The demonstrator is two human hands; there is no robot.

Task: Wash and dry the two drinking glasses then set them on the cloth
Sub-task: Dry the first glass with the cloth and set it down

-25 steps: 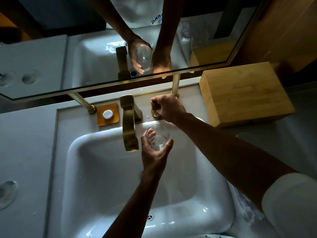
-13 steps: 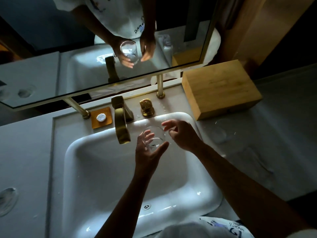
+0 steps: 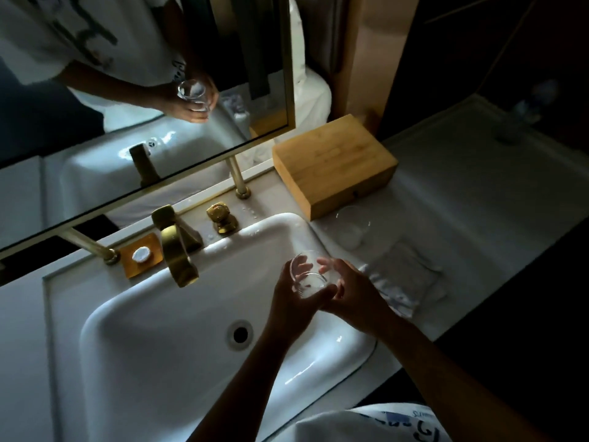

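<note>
A person is holding a clear drinking glass [image 3: 310,277] in both hands over the right side of a white basin [image 3: 165,339] in a dim bathroom.

The left hand [image 3: 294,303] is curling round the glass from below and the right hand [image 3: 352,290] is wrapping its fingers about the far side, so both are gripping it. A second glass [image 3: 352,229] is standing on the pale counter [image 3: 462,193] just right of the basin, between a bamboo box [image 3: 334,164] and a folded cloth [image 3: 404,279]. A brass faucet [image 3: 177,250] and brass knob [image 3: 221,216] are sitting behind the basin, beside a soap dish [image 3: 140,255]. A brass-framed mirror [image 3: 134,90] is reflecting the hands and glass.
</note>
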